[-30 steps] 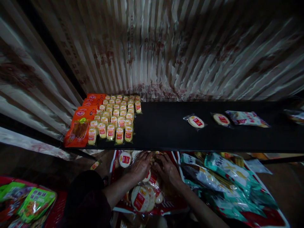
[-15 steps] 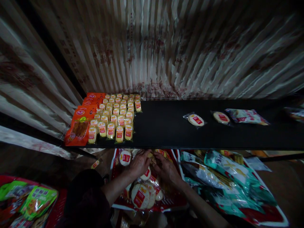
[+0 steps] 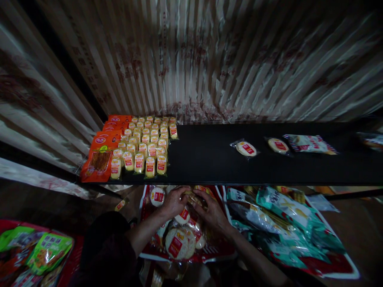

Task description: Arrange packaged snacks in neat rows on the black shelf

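Observation:
Over a red basket point(image 3: 218, 252) with a white rim, my left hand point(image 3: 176, 202) and my right hand point(image 3: 212, 209) come together. Their fingers are closed around yellowish wrapped snack cakes point(image 3: 194, 198), partly covered by the fingers; how many I cannot tell. Below them in the basket lie round white crackers in clear wrappers point(image 3: 177, 243) with red labels. Just beyond the hands is the front edge of a black shelf point(image 3: 200, 159). Rows of small yellow wrapped cakes point(image 3: 139, 162) stand at its left, beside orange snack bags point(image 3: 100, 155).
Two wrapped round crackers point(image 3: 246, 148) and a white packet point(image 3: 311, 144) lie farther right on the shelf. At right stands a basket of green snack bags point(image 3: 287, 207); at lower left, a red basket point(image 3: 70, 255) with a green pouch point(image 3: 49, 253). A striped sheet point(image 3: 191, 59) hangs behind.
My hands stay over the middle basket, with the fingers shifting slightly around the wrapped cakes. The view has moved a little; the goods on the shelf look unchanged.

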{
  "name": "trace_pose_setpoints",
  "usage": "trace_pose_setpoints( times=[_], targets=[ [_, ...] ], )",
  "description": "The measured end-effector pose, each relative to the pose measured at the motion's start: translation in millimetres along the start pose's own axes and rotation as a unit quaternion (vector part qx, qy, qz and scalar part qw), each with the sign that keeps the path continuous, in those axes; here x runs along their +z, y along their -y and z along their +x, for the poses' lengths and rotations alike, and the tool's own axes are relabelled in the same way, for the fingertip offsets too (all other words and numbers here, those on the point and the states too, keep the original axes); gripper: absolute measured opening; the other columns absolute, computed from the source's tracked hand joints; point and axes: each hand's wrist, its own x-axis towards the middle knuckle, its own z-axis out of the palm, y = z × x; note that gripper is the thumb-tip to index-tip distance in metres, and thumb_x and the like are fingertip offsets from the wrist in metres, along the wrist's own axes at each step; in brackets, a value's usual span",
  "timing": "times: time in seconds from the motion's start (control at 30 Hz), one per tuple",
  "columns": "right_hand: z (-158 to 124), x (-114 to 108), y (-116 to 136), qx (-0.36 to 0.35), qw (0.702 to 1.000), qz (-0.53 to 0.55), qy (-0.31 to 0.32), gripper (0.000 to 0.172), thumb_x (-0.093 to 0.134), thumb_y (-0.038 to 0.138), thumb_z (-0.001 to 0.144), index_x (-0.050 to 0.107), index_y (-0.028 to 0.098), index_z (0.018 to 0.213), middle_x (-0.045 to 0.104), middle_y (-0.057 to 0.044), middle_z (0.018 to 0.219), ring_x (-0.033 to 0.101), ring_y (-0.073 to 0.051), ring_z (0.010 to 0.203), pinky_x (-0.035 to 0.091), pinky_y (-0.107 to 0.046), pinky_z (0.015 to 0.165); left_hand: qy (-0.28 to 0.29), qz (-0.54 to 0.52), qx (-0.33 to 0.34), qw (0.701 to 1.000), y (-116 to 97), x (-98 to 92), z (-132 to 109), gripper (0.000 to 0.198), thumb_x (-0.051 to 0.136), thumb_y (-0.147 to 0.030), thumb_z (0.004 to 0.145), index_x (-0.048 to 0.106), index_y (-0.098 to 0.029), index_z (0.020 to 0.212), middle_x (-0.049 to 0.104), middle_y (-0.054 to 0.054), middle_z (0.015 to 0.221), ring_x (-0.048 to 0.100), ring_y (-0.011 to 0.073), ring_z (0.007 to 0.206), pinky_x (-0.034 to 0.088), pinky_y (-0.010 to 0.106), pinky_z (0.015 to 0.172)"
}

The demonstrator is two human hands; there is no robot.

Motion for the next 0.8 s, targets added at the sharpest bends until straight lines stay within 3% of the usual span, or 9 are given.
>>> trace_pose_setpoints(
  times=[0.1, 0.23, 0.33, 0.43, 0.57, 0.7, 0.8],
  targets=[
    [1.3, -6.4, 8.4, 0.008, 1.000, 0.025, -0.003, 0.034, 0.057, 0.039, 0.081, 0.060, 0.021, 0.110, 0.066, -0.011, 0.113, 0.061, -0.026, 0.106, 0.046, -0.045, 0.095, 0.005, -0.022, -0.005, 1.000, -3.6, -2.9, -0.9, 0.032, 0.051, -0.012, 0.077, 0.067, -0.020, 0.103, 0.068, 0.006, 0.114, 0.062, 0.0188, 0.107, 0.046, 0.033, 0.098],
    [4.7, -13.8, 12.1, 0.058, 0.991, 0.118, -0.025, 0.031, 0.061, 0.045, 0.078, 0.065, 0.023, 0.100, 0.069, -0.007, 0.107, 0.062, -0.025, 0.103, 0.047, -0.042, 0.093, 0.077, -0.091, -0.023, 0.993, -6.4, -5.6, -2.5, 0.031, 0.055, -0.023, 0.080, 0.065, -0.019, 0.110, 0.068, 0.007, 0.112, 0.063, 0.0199, 0.101, 0.050, 0.032, 0.090],
    [5.8, -17.1, 12.8, 0.160, 0.960, 0.228, -0.030, 0.036, 0.065, 0.050, 0.072, 0.067, 0.022, 0.095, 0.070, -0.006, 0.103, 0.064, -0.025, 0.096, 0.055, -0.036, 0.076, 0.103, -0.129, -0.037, 0.986, -5.6, -5.4, -2.9, 0.038, 0.056, -0.028, 0.080, 0.061, -0.018, 0.116, 0.067, 0.009, 0.113, 0.064, 0.0203, 0.099, 0.051, 0.031, 0.086],
    [5.5, -19.5, 17.2, 0.237, 0.925, 0.297, -0.029, 0.036, 0.066, 0.050, 0.071, 0.070, 0.022, 0.093, 0.070, -0.006, 0.104, 0.065, -0.025, 0.092, 0.054, -0.029, 0.060, 0.095, -0.146, -0.049, 0.983, -3.5, -4.0, -2.5, 0.037, 0.055, -0.029, 0.082, 0.060, -0.016, 0.116, 0.066, 0.009, 0.114, 0.062, 0.0201, 0.101, 0.048, 0.031, 0.089],
    [5.6, -21.7, 23.2, 0.267, 0.907, 0.326, -0.019, 0.031, 0.066, 0.050, 0.072, 0.072, 0.024, 0.089, 0.068, -0.006, 0.110, 0.065, -0.023, 0.094, 0.052, -0.024, 0.053, 0.096, -0.140, -0.061, 0.984, 0.6, -2.3, -2.4, 0.032, 0.053, -0.029, 0.082, 0.063, -0.018, 0.111, 0.068, 0.007, 0.107, 0.062, 0.0190, 0.097, 0.048, 0.030, 0.086],
    [7.0, -21.9, 23.3, 0.290, 0.881, 0.373, -0.009, 0.037, 0.061, 0.055, 0.076, 0.070, 0.022, 0.090, 0.068, -0.007, 0.105, 0.067, -0.020, 0.083, 0.049, -0.020, 0.047, 0.101, -0.134, -0.069, 0.983, 0.5, -3.2, -2.9, 0.031, 0.051, -0.030, 0.083, 0.064, -0.017, 0.108, 0.068, 0.006, 0.101, 0.063, 0.0182, 0.089, 0.049, 0.029, 0.080],
    [8.0, -22.7, 21.4, 0.290, 0.880, 0.375, 0.000, 0.039, 0.057, 0.056, 0.080, 0.068, 0.022, 0.094, 0.070, -0.007, 0.101, 0.069, -0.017, 0.073, 0.049, -0.020, 0.048, 0.109, -0.141, -0.088, 0.980, -3.7, -5.1, -3.0, 0.032, 0.050, -0.031, 0.083, 0.064, -0.017, 0.109, 0.068, 0.006, 0.097, 0.063, 0.0159, 0.077, 0.049, 0.027, 0.071]
  ],
)
